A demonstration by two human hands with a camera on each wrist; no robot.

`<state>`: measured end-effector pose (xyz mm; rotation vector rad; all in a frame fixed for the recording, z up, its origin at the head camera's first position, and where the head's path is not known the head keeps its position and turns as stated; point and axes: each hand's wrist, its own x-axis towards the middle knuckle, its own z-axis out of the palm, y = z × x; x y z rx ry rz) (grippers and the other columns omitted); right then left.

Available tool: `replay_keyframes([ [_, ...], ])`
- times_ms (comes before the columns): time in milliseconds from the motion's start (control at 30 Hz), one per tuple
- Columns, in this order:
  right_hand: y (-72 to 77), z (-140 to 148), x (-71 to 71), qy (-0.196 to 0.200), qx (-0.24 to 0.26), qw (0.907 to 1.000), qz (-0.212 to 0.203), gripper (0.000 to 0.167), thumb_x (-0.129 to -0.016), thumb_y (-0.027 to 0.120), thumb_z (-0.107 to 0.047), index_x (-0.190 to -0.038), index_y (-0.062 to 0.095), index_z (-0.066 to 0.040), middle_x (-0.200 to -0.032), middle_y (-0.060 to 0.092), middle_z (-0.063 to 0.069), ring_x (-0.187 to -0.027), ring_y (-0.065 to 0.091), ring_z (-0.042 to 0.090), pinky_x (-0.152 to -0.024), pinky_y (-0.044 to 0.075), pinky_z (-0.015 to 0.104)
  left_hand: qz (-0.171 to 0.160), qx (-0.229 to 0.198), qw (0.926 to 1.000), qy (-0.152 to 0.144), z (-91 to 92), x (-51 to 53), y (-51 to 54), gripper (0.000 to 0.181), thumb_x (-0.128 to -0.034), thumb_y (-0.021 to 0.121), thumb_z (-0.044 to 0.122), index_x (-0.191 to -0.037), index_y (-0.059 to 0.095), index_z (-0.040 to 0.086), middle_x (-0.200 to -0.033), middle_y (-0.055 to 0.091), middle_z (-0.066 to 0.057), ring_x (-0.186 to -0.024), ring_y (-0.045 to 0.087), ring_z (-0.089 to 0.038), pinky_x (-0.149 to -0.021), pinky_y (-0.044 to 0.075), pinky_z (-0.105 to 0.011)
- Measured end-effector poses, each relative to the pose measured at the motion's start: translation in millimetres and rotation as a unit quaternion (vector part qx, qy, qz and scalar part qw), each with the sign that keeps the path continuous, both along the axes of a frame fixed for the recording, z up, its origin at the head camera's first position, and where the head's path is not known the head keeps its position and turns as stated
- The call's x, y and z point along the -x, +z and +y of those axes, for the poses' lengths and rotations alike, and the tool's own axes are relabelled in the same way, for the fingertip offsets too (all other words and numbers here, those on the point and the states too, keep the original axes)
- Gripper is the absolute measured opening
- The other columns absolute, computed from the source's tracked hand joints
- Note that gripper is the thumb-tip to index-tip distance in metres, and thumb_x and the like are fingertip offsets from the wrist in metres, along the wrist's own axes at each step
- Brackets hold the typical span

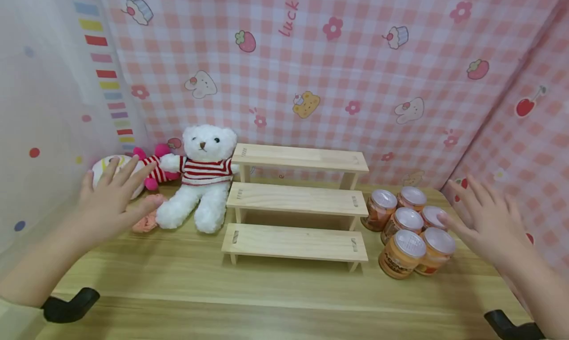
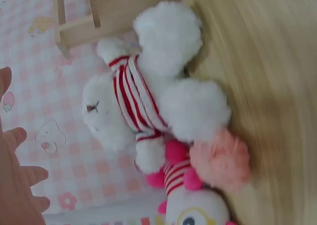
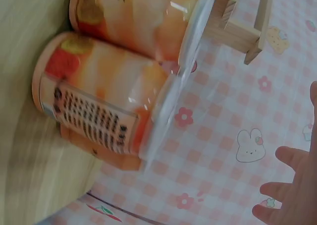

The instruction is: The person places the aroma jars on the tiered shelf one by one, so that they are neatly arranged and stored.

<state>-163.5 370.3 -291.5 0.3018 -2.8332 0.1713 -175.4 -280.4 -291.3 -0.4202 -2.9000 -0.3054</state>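
Note:
My left hand is held in the air with its fingers spread, in front of a plush toy with a white head and a coral-pink fluffy thing. Beside these sits a white teddy bear in a red-and-white striped sweater. On the other side my right hand, also spread and holding nothing, hovers just right of several lidded jars with orange labels. Between the hands stands a three-step wooden rack, its treads bare. In the right wrist view, jars appear close up.
A wooden table carries everything. Pink checked cloth hangs behind it and on the right, while a pale dotted sheet covers the left side. Black straps show near both wrists.

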Motion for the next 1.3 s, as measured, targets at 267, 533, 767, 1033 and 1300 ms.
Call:
replay_keyframes([
  [267,-18.5,-2.0,-16.1,0.018,0.089,0.9940,0.061,0.068,-0.094,0.061,-0.034,-0.149,0.030,-0.009,-0.153,0.018,0.025,-0.130,0.019,0.058,-0.099,0.001,0.077,0.062,-0.087,0.9933,-0.046,21.0,-7.5,-26.1,0.074,-0.0917,0.060,0.044,-0.151,0.029,0.012,-0.150,0.025,-0.027,-0.141,-0.001,-0.044,-0.104,-0.012,-0.069],
  [533,-41.6,-2.6,-24.9,0.036,0.166,0.9794,0.109,0.063,-0.090,0.067,-0.020,-0.144,0.041,-0.005,-0.144,0.035,0.027,-0.131,0.026,0.053,-0.105,0.008,0.071,0.110,-0.170,0.9763,-0.076,40.9,-10.7,-52.1,0.070,-0.0886,0.066,0.033,-0.146,0.036,0.007,-0.148,0.031,-0.026,-0.140,0.011,-0.045,-0.108,0.000,-0.066],
  [767,-59.0,-0.4,-28.6,0.009,0.217,0.9710,0.100,0.064,-0.092,0.066,-0.019,-0.148,0.036,-0.010,-0.145,0.035,0.028,-0.133,0.025,0.051,-0.105,0.010,0.071,0.105,-0.249,0.9584,-0.091,58.2,-12.7,-72.5,0.069,-0.0870,0.070,0.022,-0.146,0.037,0.008,-0.148,0.032,-0.024,-0.138,0.019,-0.044,-0.112,0.010,-0.060],
  [1033,-80.5,-0.5,-29.2,0.017,0.270,0.9544,0.126,0.060,-0.089,0.068,-0.007,-0.142,0.040,0.001,-0.132,0.045,0.031,-0.124,0.033,0.000,-0.100,0.022,0.012,0.069,-0.323,0.9395,-0.093,77.0,-13.6,-97.2,0.068,-0.0850,0.073,0.014,-0.144,0.040,0.007,-0.143,0.040,-0.019,-0.132,0.032,-0.040,-0.104,0.025,-0.064],
  [1300,-99.0,-2.0,-29.0,0.010,0.329,0.9390,0.100,0.063,-0.089,0.067,-0.002,-0.144,0.037,0.000,-0.139,0.043,-0.002,-0.112,0.036,-0.013,-0.085,0.030,0.000,0.002,-0.382,0.9213,-0.075,91.0,-14.6,-115.4,0.061,-0.0877,0.071,0.015,-0.140,0.043,0.003,-0.143,0.042,-0.018,-0.131,0.036,-0.039,-0.106,0.028,-0.059],
])
